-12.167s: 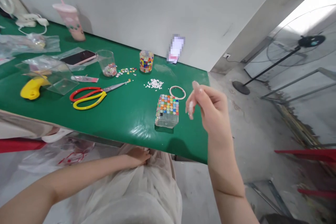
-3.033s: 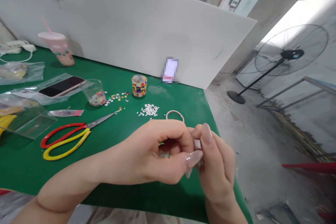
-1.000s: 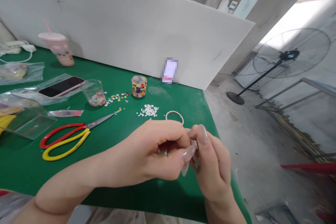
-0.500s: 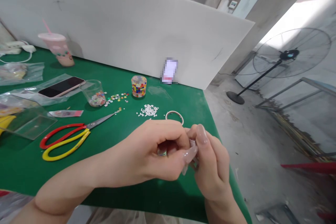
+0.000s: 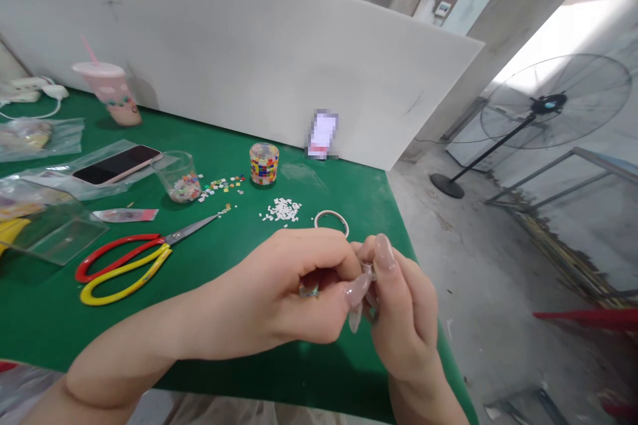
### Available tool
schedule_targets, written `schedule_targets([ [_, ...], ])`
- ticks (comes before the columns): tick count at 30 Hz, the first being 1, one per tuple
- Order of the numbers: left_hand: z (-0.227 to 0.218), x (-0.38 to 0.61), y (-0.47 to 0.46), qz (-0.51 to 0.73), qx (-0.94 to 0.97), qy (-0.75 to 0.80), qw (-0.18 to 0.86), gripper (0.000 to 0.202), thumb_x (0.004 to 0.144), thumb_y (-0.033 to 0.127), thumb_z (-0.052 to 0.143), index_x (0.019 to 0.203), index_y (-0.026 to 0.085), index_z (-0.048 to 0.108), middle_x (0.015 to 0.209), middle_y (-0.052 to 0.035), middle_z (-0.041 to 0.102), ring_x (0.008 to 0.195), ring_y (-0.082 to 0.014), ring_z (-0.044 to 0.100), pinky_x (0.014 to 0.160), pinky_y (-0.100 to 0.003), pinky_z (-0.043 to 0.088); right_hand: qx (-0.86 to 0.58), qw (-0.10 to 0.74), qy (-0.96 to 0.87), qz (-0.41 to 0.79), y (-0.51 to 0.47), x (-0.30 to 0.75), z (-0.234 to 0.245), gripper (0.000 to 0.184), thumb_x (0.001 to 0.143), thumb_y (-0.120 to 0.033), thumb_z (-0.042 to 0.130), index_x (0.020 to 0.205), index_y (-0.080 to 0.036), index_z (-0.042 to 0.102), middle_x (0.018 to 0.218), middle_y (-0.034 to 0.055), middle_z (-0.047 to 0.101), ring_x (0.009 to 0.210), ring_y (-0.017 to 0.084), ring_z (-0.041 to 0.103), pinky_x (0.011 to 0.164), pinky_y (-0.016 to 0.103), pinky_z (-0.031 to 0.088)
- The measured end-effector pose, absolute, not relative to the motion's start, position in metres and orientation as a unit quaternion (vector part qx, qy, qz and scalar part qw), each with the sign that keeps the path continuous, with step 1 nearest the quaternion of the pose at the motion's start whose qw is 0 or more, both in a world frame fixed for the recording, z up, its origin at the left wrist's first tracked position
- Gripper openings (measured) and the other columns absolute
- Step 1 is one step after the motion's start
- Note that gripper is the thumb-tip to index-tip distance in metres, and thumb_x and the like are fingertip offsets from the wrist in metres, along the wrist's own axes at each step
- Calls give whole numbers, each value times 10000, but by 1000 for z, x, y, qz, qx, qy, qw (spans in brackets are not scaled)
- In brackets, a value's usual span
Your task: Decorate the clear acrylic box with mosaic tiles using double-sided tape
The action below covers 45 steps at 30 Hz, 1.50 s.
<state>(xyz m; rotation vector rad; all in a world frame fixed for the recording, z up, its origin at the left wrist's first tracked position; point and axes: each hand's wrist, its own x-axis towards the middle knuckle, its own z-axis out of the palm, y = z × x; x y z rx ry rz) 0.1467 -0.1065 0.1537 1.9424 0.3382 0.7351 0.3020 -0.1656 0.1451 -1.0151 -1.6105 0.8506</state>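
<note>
1. Green covers the long table (image 5: 30, 329) in front of me.
2. A big white board (image 5: 214, 46) stands along its back.
3. Off to the right, on the gray floor, is a tall fan (image 5: 548, 105).
4. Over the near right part of the table, the person's left hand (image 5: 279, 279) and right hand (image 5: 406, 305) are both curled up, fingertips together, pinching one tiny thing.
5. Red and yellow scissors (image 5: 165, 239) lie left of the hands, a bit open.
6. Farther back is a pink cup (image 5: 108, 89) with a straw.
7. A patchwork cup (image 5: 264, 167) of many colors sits near the board.
8. One white ring (image 5: 329, 212) lies just behind the hands.
9. Something shiny (image 5: 309, 289) peeks out inside the left hand; I can't tell which hand holds it.
10. Little white bits (image 5: 282, 210) lie in a pile beside the ring.
11. Tiniest is the pale piece (image 5: 367, 270) between the fingertips.
</note>
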Motion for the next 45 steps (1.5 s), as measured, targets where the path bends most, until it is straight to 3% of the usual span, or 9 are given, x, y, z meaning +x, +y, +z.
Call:
schedule_targets([
  [11, 158, 146, -106, 281, 785, 132, 535, 190, 866, 81, 488, 706, 180, 464, 698, 44, 546, 618, -73, 481, 562, -174, 404, -419, 499, -677, 344, -165, 304, 147, 397, 1044, -328, 288, 699, -207, 442, 591, -33, 492, 506, 85, 461, 437, 223, 337],
  [31, 157, 147, -106, 295, 784, 135, 530, 196, 819, 38, 492, 687, 181, 470, 678, 42, 554, 604, -76, 491, 552, -177, 409, -416, 505, -669, 352, -166, 302, 146, 394, 1043, -343, 285, 696, -211, 415, 587, -44, 451, 502, 83, 414, 465, 221, 341],
  [39, 156, 148, -106, 281, 799, 149, 511, 203, 871, 129, 505, 676, 179, 477, 656, 31, 552, 587, -83, 487, 534, -190, 400, -437, 490, -679, 329, -167, 304, 146, 411, 1038, -368, 290, 686, -208, 430, 564, -40, 438, 466, 82, 394, 411, 214, 322],
  [45, 154, 147, -106, 283, 801, 142, 508, 222, 863, 99, 508, 662, 177, 458, 656, 33, 540, 600, -82, 492, 541, -189, 395, -420, 476, -701, 325, -166, 305, 146, 396, 1043, -331, 272, 699, -211, 425, 592, -26, 485, 496, 87, 447, 415, 215, 325],
])
